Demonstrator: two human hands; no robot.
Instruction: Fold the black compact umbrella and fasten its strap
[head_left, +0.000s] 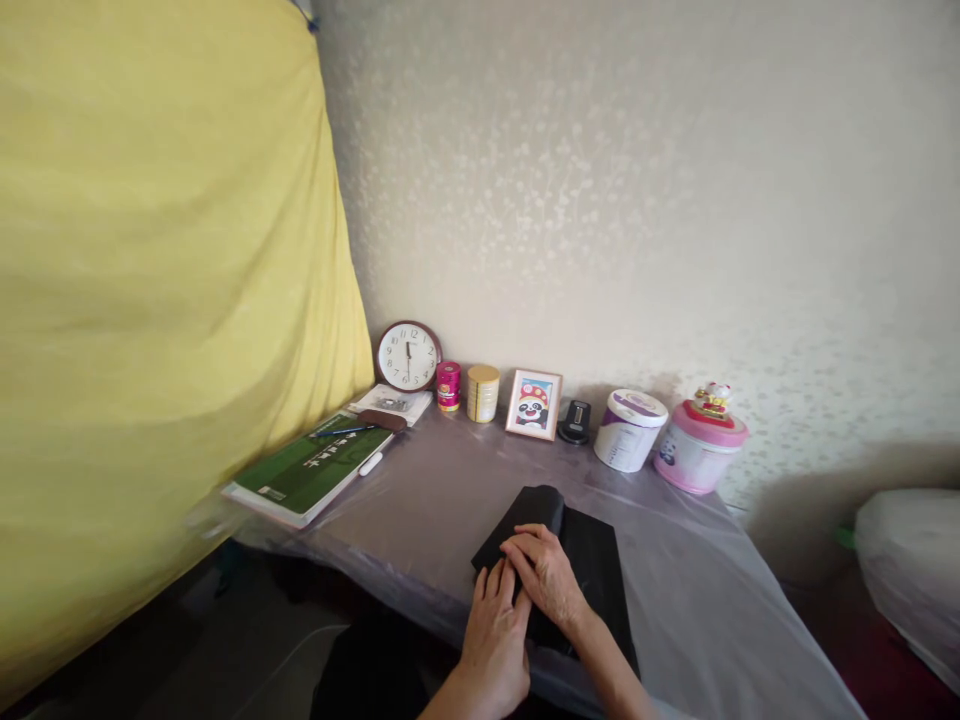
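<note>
A black sheet-like piece (596, 560), paper or fabric I cannot tell, lies near the table's front edge. Its left part is folded over and curves up in a rounded bulge at the far end. My left hand (495, 630) rests on the folded part with its fingers stretched forward. My right hand (551, 578) lies flat across the same part, its fingertips close to or over the left fingers. Both hands press down from above with fingers extended, and neither grips the piece visibly. The area under the palms is hidden.
A plastic-covered table (442, 500) carries a green book (307, 465), a brown case (382, 420), a clock (409, 356), a pink can (448, 387), a yellow can (483, 393), a panda picture frame (534, 404), a white tub (630, 432) and a pink tub (697, 450). A yellow curtain (165, 250) hangs left.
</note>
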